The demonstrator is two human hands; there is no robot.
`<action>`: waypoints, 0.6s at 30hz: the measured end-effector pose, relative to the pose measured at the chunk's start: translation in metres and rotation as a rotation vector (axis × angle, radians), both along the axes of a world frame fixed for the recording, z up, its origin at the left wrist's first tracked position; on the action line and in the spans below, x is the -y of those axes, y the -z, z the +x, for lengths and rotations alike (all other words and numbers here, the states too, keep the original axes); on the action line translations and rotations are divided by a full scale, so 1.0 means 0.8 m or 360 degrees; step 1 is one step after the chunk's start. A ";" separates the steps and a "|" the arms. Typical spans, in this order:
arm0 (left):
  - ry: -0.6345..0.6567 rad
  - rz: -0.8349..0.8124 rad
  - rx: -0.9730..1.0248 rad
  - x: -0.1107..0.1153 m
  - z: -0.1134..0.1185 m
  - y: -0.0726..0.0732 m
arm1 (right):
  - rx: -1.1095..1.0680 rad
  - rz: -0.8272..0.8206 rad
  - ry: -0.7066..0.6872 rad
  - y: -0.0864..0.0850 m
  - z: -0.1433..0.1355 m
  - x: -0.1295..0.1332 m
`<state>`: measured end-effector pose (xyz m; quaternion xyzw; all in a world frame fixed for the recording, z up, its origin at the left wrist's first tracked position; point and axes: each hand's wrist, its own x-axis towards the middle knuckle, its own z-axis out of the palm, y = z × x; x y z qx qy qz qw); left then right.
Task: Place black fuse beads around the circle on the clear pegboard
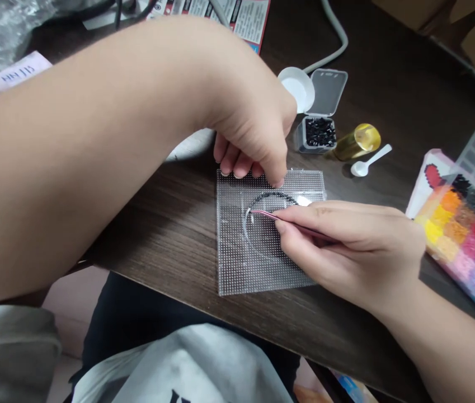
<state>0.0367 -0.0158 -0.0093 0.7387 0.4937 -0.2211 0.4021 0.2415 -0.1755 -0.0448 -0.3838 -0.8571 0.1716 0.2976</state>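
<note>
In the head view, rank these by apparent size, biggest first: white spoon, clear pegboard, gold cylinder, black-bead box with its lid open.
1. Clear pegboard, partly covered by the hands
2. Black-bead box, counting its open lid
3. Gold cylinder
4. White spoon

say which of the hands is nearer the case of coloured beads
Right. The right hand, holding tweezers, is close to the bead case, on its left in view; the left hand is farther away, at the clear pegboard's far edge.
</note>
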 end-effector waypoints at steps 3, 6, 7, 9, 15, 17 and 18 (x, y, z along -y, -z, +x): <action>0.0001 -0.0012 0.0014 -0.004 -0.001 0.002 | 0.0000 0.0002 0.0000 -0.001 -0.001 -0.001; 0.0031 -0.0008 0.0032 -0.005 -0.003 0.003 | -0.0009 0.0003 -0.0008 -0.002 -0.001 -0.001; 0.0038 -0.0006 0.0033 -0.005 -0.004 0.004 | -0.0003 -0.0003 -0.0008 -0.002 -0.001 -0.001; 0.0042 -0.0009 0.0033 -0.004 -0.003 0.003 | 0.0002 -0.0003 -0.0010 -0.001 -0.001 0.000; 0.0034 -0.0006 0.0025 -0.003 -0.002 0.001 | 0.0026 0.0002 0.0004 0.001 0.000 0.000; 0.0027 0.0009 0.0013 -0.003 -0.002 0.002 | 0.0035 0.0011 0.0014 0.001 0.001 0.000; 0.0023 0.0014 0.0009 -0.003 -0.002 0.002 | 0.0038 0.0016 0.0021 0.001 0.002 0.000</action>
